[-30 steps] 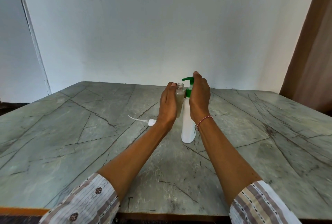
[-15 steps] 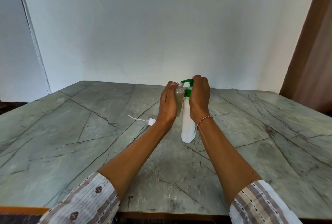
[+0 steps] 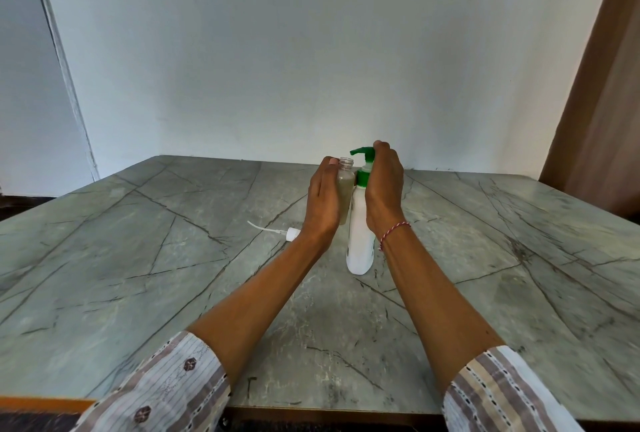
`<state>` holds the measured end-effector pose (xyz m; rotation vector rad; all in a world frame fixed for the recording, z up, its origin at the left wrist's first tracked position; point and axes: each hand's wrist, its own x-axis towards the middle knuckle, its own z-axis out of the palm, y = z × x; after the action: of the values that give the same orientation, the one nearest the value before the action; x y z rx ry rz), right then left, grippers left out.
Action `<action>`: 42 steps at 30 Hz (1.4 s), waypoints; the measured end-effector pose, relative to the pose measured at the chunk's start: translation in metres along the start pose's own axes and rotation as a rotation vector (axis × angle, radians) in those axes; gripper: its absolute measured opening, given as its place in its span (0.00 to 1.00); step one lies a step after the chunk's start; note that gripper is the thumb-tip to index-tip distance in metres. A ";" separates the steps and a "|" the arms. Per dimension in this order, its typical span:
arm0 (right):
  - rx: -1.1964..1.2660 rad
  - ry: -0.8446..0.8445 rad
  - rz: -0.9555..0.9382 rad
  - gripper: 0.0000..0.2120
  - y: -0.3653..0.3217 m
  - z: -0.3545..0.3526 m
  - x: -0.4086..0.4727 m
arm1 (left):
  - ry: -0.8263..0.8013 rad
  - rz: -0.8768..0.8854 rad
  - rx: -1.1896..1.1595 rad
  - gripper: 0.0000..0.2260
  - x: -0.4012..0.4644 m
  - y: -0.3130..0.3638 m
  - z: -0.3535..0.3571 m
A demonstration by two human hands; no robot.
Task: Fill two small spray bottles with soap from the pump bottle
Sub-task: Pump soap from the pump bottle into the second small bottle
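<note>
Spray bottle [image 3: 345,194] is up off the table in the left hand [image 3: 322,201], fingers wrapped round its body, open neck right under the green nozzle of the pump bottle [image 3: 361,241]. Compared to half a second back, the pump head sits about the same, maybe slightly higher, so I'd guess we're between presses. Right hand [image 3: 384,189] is curled over the pump top, pressing it. Bottle looks mostly full already. Its spray cap [image 3: 292,233] lies just left of the left wrist.
</note>
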<state>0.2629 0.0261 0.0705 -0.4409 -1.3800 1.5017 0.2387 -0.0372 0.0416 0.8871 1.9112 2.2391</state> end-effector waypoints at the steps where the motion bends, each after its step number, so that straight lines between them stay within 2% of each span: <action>1: 0.010 0.000 0.001 0.11 -0.001 0.000 0.000 | 0.002 -0.012 -0.006 0.13 0.001 -0.002 0.000; 3: 0.013 0.006 -0.009 0.12 -0.002 0.000 0.000 | 0.012 -0.037 -0.011 0.19 0.003 -0.003 0.001; 5: 0.001 0.011 -0.031 0.13 -0.001 0.000 0.000 | 0.019 -0.046 -0.007 0.21 0.003 -0.003 0.001; 10: -0.004 -0.007 -0.025 0.09 0.000 0.000 -0.001 | 0.008 -0.038 -0.039 0.19 0.001 -0.001 0.000; 12: 0.002 -0.012 -0.013 0.08 0.000 -0.001 -0.001 | 0.006 -0.028 -0.051 0.15 0.000 -0.001 -0.001; 14: -0.017 -0.009 -0.014 0.10 0.000 0.000 0.000 | 0.010 -0.026 -0.045 0.11 -0.001 0.001 -0.001; 17: -0.026 -0.008 0.011 0.12 0.001 0.000 0.000 | 0.018 -0.035 -0.021 0.20 0.001 -0.002 0.001; 21: -0.093 -0.031 -0.005 0.24 0.000 0.001 0.000 | 0.019 -0.044 -0.013 0.21 0.001 -0.004 0.001; 25: -0.005 -0.019 0.009 0.13 -0.001 0.000 0.000 | 0.016 -0.026 -0.039 0.20 0.001 -0.003 0.001; 33: 0.010 -0.005 0.001 0.10 -0.003 0.001 -0.002 | 0.017 -0.027 -0.007 0.20 0.000 -0.001 0.000; 36: -0.004 -0.003 -0.016 0.11 -0.003 0.001 -0.002 | 0.006 -0.006 0.007 0.08 0.002 -0.003 -0.001; 39: -0.003 -0.002 -0.024 0.12 -0.002 0.001 -0.003 | 0.023 0.024 -0.003 0.12 0.000 -0.002 -0.001; 42: -0.002 0.000 -0.023 0.11 -0.003 0.001 -0.004 | 0.019 -0.002 -0.004 0.11 0.002 0.000 0.000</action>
<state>0.2648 0.0217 0.0722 -0.4250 -1.3820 1.4823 0.2367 -0.0367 0.0425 0.8662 1.9145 2.2579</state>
